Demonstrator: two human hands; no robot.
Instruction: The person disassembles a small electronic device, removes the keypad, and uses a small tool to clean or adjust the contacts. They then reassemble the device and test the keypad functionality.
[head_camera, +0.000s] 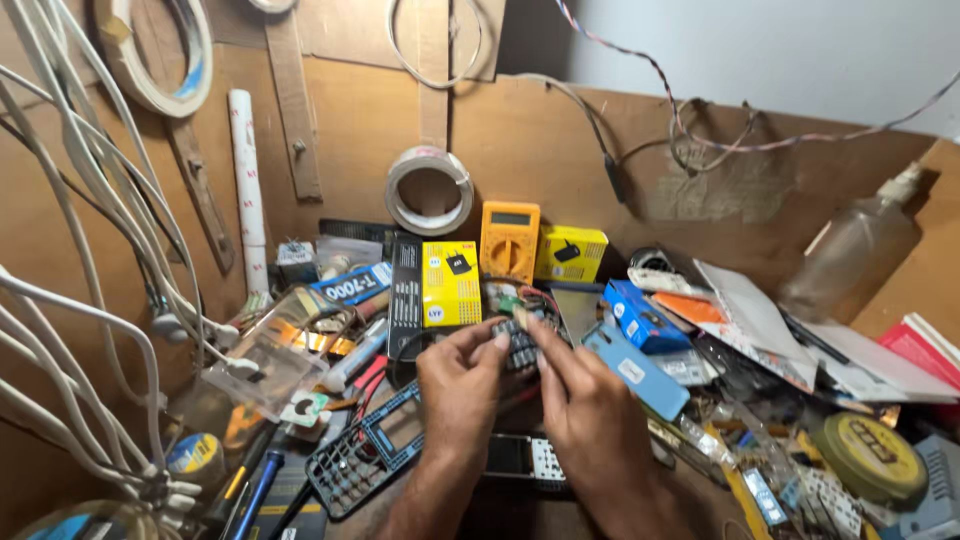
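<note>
Both hands (530, 385) w/ keypad (521, 345), upright-ish.

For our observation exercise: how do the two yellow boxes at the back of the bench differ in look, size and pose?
The left yellow box looks larger and taller, standing left of the orange multimeter; the right yellow box looks smaller and wider than tall, on the meter's right. The left one leans beside a black box; the right one sits behind a blue box. Both are yellow with a small dark picture.
</note>
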